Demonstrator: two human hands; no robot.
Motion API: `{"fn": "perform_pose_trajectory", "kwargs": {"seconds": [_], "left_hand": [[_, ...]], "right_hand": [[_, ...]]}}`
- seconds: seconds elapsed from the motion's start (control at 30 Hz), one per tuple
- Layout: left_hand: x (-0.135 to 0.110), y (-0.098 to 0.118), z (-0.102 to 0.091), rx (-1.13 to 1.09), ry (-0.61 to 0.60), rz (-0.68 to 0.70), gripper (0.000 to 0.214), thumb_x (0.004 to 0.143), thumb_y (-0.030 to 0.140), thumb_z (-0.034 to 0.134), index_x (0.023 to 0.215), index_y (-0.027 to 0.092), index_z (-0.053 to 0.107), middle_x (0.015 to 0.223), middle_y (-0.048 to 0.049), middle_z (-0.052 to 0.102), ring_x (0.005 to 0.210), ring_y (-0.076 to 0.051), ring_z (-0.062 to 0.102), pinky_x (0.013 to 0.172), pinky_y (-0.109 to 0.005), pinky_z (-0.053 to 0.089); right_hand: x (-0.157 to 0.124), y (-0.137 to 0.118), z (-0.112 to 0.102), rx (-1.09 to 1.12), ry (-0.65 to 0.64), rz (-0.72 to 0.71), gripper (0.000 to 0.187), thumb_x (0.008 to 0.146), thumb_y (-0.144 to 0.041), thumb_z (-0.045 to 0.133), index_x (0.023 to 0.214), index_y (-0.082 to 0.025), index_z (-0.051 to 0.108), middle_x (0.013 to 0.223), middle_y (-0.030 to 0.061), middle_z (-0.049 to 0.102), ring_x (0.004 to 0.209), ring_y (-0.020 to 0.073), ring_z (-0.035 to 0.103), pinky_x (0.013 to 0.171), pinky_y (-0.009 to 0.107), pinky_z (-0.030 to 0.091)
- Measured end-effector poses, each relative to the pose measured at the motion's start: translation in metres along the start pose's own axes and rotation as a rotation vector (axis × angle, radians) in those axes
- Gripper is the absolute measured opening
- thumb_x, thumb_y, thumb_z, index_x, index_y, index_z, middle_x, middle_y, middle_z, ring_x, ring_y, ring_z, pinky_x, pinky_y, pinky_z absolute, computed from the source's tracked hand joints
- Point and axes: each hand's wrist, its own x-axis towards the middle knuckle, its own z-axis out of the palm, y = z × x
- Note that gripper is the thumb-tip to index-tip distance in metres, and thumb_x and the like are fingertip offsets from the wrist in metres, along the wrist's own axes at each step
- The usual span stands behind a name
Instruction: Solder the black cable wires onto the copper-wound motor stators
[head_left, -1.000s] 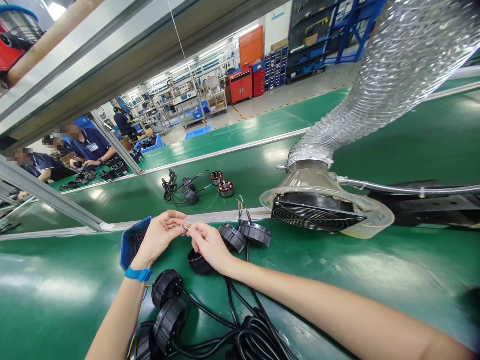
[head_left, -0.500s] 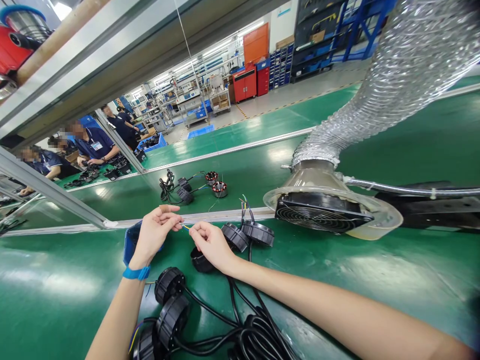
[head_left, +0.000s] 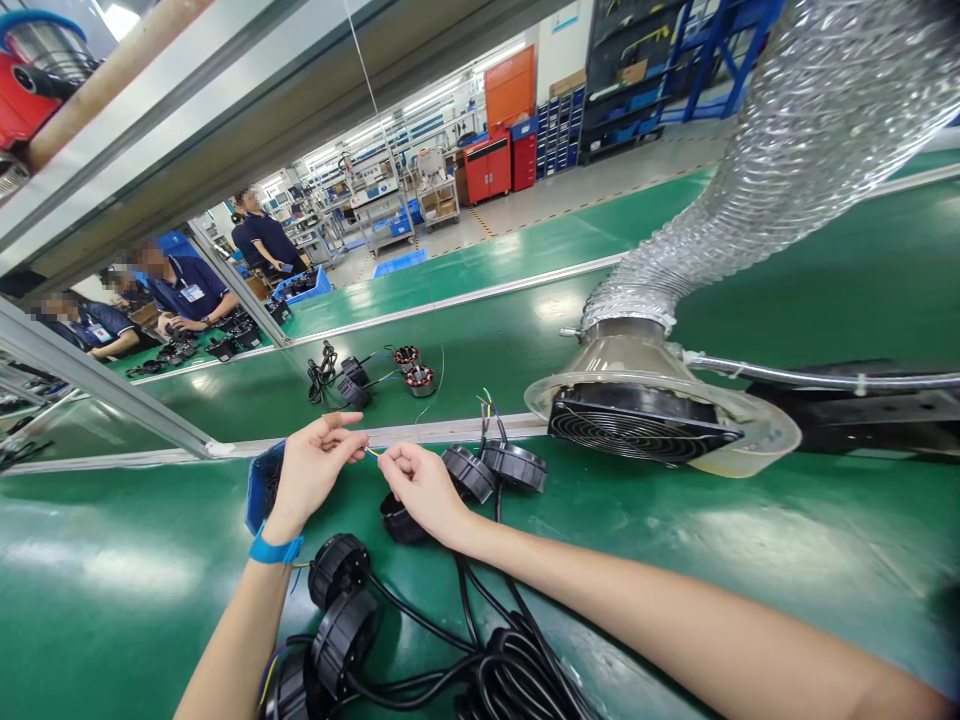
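My left hand [head_left: 319, 465] pinches at the left end of thin yellow and blue wires [head_left: 372, 454]; what sits between its fingertips is too small to make out. On the other end of those wires, my right hand [head_left: 420, 485] is closed with thumb and forefinger. Below the right hand a black round cap [head_left: 401, 520] is partly covered by it. Beside it stand two black ribbed caps [head_left: 516, 466] with bare-ended wires sticking up. Nearer me lie several more black ribbed caps [head_left: 339, 570] on black cables [head_left: 510, 670]. Behind my left wrist is a blue bin [head_left: 259, 485] with dark contents.
A fan [head_left: 645, 425] under a silver duct [head_left: 697, 230] stands to the right. Beyond the metal rail [head_left: 450, 432], motor stators [head_left: 419, 379] with wired black caps lie on the green belt. At far left, a person in dark blue [head_left: 191, 290] handles black parts.
The stators and wired caps on the far belt have shifted left. Both my hands keep nearly the same pose on the wires. A person in the background has moved right.
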Motion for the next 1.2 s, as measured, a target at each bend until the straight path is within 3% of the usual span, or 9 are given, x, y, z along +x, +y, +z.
{"fn": "perform_pose_trajectory", "kwargs": {"seconds": [0.2,0.37,0.63,0.9,1.2], "left_hand": [[-0.002,-0.003,0.0,0.111,0.009,0.052,0.04,0.077,0.039,0.075,0.112,0.019,0.07,0.077,-0.0028,0.075,0.071,-0.019,0.07,0.071,-0.029,0.056],[-0.003,-0.003,-0.002,0.194,0.005,0.078,0.038,0.078,0.04,0.073,0.11,0.021,0.071,0.071,-0.0017,0.072,0.064,-0.019,0.069,0.065,-0.028,0.055],[-0.005,0.007,-0.001,0.307,-0.084,0.101,0.032,0.088,0.038,0.06,0.113,0.019,0.066,0.058,0.0035,0.058,0.054,-0.014,0.054,0.055,-0.023,0.044],[-0.003,0.005,-0.01,0.201,-0.221,0.042,0.033,0.087,0.039,0.06,0.113,0.018,0.06,0.059,0.0045,0.055,0.056,-0.013,0.05,0.056,-0.024,0.041],[0.001,-0.001,-0.014,0.036,-0.304,0.035,0.035,0.087,0.035,0.064,0.116,0.018,0.055,0.078,0.0006,0.062,0.075,-0.015,0.061,0.073,-0.029,0.05]], "right_hand": [[0.0,0.001,0.0,0.009,-0.002,-0.009,0.027,0.091,-0.039,0.049,0.076,-0.018,0.055,0.051,-0.0055,0.046,0.047,0.01,0.04,0.048,0.023,0.028],[0.0,0.002,0.0,0.001,-0.007,-0.018,0.026,0.091,-0.039,0.05,0.076,-0.018,0.055,0.051,-0.0054,0.047,0.047,0.01,0.04,0.048,0.023,0.029],[0.0,0.003,0.0,0.012,0.007,-0.013,0.024,0.09,-0.037,0.052,0.076,-0.018,0.056,0.052,-0.0051,0.049,0.047,0.0102,0.043,0.049,0.023,0.031],[-0.001,0.001,0.001,0.059,0.002,0.006,0.022,0.089,-0.036,0.054,0.078,-0.018,0.057,0.051,-0.005,0.052,0.047,0.0102,0.046,0.049,0.022,0.033],[-0.001,0.0,0.0,0.071,0.013,-0.002,0.024,0.093,-0.037,0.049,0.078,-0.019,0.054,0.051,-0.0049,0.053,0.046,0.0101,0.046,0.051,0.022,0.036]]}}
